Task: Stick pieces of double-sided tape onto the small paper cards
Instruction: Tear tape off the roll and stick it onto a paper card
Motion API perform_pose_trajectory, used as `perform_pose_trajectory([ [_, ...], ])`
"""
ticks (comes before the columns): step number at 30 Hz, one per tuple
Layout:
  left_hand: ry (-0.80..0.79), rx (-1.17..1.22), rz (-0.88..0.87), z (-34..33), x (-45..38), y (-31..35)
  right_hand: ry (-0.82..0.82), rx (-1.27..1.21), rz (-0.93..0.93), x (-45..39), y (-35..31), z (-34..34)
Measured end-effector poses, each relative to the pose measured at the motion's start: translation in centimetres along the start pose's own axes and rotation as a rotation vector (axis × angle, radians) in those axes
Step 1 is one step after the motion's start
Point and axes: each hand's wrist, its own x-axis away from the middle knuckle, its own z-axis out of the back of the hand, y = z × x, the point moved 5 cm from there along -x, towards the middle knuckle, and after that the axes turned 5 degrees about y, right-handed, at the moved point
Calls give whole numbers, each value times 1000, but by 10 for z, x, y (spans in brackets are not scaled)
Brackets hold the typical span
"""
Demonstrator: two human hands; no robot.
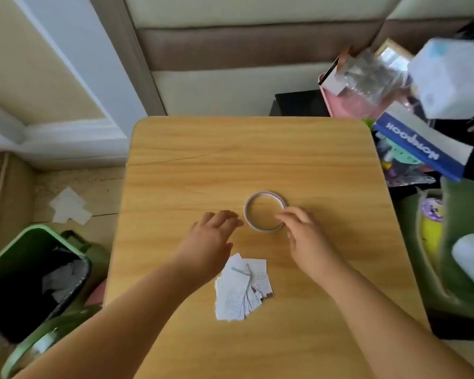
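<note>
both hands closing on thin white tape ring (265,210): right hand (303,231) pinching rim for lifting, left hand (213,230) approaching open, white paper cards (241,289) waiting nearby

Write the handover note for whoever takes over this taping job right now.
Left hand: open, fingers spread just above the table, beside the tape roll, not touching it.
Right hand: fingertips at the roll's near right rim; grip unclear because of blur.
Tape roll: flat on the table, mid-board.
Cards: loose fanned pile near the table's front, between the forearms.
Done: nothing visible; no tape piece seen on any card.
Left: pull tape, cut or tear pieces, stick one on each card.
</note>
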Motion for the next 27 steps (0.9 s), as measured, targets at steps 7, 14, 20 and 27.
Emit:
perform_pose_trajectory([
  [7, 341, -34, -315, -41, -32, -6, 114, -80, 259, -17, 7, -9],
  [14, 447, 185, -429, -23, -47, -14, 128, -428, 278, -26, -5, 13],
  [20, 406, 374, -374, -10, -61, -10, 328, -566, 311, -40, -5, 27],
  [27, 478, 545, -269, -13, -40, 8, 680, -489, 228, -10, -25, 26],
])
